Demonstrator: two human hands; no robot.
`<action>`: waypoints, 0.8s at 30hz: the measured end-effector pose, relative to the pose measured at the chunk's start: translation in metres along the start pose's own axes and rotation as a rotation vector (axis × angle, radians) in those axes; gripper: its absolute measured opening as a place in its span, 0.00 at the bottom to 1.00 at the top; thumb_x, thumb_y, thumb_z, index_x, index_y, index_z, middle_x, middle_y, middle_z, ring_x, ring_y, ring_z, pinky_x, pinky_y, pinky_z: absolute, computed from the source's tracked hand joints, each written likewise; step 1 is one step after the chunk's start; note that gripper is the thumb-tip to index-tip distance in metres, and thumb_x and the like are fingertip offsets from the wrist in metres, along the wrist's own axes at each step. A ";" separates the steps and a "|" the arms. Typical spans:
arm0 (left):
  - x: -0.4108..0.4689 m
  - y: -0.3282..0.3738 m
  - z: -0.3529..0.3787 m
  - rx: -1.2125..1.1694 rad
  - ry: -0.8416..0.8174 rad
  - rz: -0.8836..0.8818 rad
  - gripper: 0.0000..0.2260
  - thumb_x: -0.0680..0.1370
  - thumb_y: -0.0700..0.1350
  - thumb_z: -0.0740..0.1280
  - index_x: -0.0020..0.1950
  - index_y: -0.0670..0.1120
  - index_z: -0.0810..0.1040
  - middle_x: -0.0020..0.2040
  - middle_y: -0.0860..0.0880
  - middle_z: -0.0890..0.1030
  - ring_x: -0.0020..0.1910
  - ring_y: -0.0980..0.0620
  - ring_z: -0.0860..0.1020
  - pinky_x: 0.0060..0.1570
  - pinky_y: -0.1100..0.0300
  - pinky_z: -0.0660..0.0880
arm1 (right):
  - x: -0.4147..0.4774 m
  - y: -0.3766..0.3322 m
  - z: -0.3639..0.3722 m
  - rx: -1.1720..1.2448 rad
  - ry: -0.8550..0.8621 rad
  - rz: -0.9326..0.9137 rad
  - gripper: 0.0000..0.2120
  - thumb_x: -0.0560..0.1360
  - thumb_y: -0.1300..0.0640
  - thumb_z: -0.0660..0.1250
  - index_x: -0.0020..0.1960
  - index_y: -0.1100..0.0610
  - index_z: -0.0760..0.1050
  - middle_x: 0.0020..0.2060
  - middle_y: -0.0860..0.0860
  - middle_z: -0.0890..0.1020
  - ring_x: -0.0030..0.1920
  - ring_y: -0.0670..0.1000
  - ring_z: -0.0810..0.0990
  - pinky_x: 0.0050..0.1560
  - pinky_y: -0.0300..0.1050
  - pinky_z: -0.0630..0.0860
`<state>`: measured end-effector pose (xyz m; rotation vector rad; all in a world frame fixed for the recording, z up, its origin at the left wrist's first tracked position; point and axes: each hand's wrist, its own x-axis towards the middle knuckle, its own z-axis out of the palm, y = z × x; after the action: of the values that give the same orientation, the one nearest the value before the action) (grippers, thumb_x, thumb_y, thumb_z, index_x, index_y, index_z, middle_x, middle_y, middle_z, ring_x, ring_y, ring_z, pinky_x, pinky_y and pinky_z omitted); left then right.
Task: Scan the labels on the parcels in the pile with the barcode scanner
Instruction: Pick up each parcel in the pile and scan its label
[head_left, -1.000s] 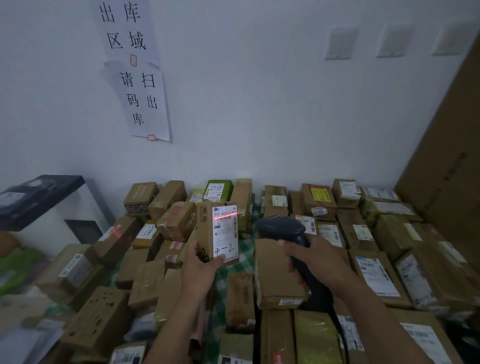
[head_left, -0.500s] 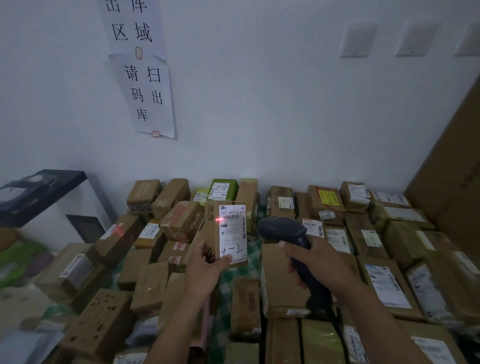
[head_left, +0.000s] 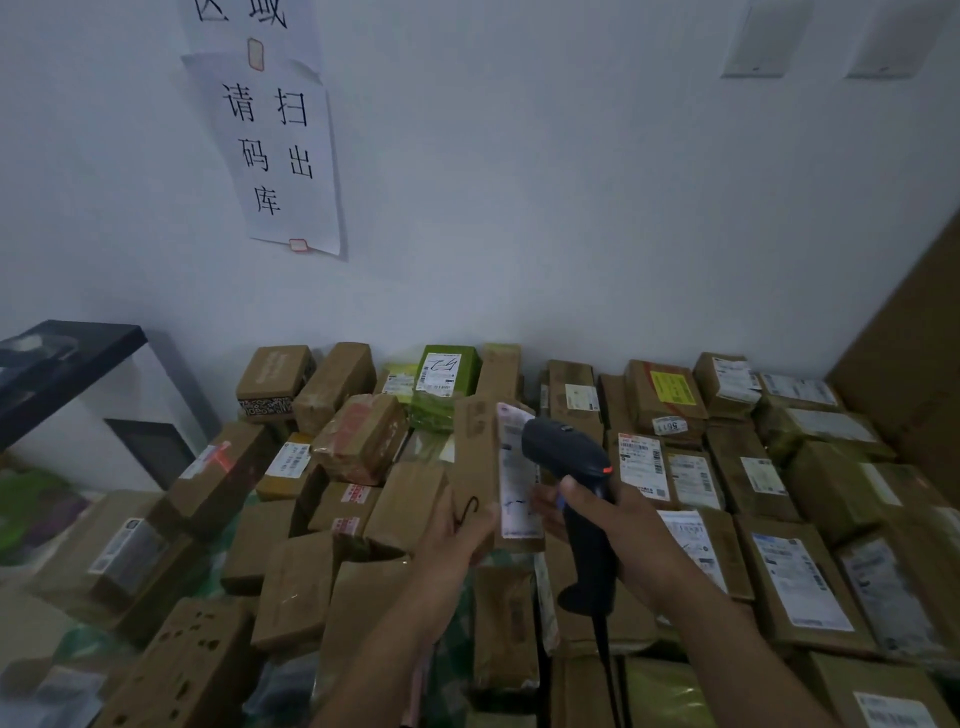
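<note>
Left hand (head_left: 451, 543), right hand (head_left: 636, 540) amid piled parcels (head_left: 297, 590)

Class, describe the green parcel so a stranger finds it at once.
Find the paper sign on the wall, then look down to the back row. Below and right of it lies the green parcel, bright green with a white label, among brown cartons.

- Setting: the outbound room of a parcel depot.
- A pile of parcels (head_left: 795, 587) fills the floor of the view: brown cardboard boxes packed edge to edge up to the wall (head_left: 519, 208), most bearing printed shipping labels (head_left: 641, 465).
- A paper sign (head_left: 280, 150) taped to the wall asks, in handwritten Chinese, for codes to be scanned on check-out.
- A corded barcode scanner (head_left: 566, 452), gripped by the right hand (head_left: 628, 535), sits just beside a box (head_left: 475, 457) held up by the left hand (head_left: 457, 540).
- A large cardboard sheet (head_left: 914, 374) leans at the right.
</note>
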<state>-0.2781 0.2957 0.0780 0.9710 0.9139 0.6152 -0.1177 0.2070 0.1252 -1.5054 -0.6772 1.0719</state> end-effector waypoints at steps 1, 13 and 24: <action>0.004 -0.001 0.001 -0.079 -0.037 -0.026 0.23 0.72 0.55 0.69 0.67 0.56 0.72 0.59 0.48 0.83 0.58 0.46 0.81 0.61 0.43 0.76 | 0.003 0.001 0.000 0.009 0.012 0.020 0.04 0.76 0.52 0.69 0.49 0.50 0.79 0.43 0.48 0.86 0.48 0.50 0.83 0.55 0.50 0.78; 0.093 -0.020 -0.013 0.360 0.173 -0.018 0.26 0.76 0.46 0.71 0.72 0.54 0.66 0.63 0.50 0.73 0.50 0.54 0.77 0.36 0.64 0.73 | 0.052 0.011 -0.021 -0.081 0.153 0.113 0.09 0.75 0.55 0.71 0.45 0.62 0.79 0.37 0.61 0.83 0.36 0.59 0.84 0.41 0.51 0.83; 0.157 -0.092 0.000 1.323 0.183 0.014 0.36 0.74 0.60 0.70 0.75 0.49 0.57 0.68 0.38 0.66 0.61 0.43 0.72 0.55 0.56 0.72 | 0.066 0.048 -0.057 -0.152 0.193 0.210 0.17 0.76 0.53 0.70 0.47 0.69 0.77 0.33 0.61 0.80 0.27 0.55 0.78 0.30 0.48 0.78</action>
<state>-0.1963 0.3784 -0.0620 2.1036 1.5054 0.0185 -0.0449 0.2282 0.0605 -1.8165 -0.4822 1.0315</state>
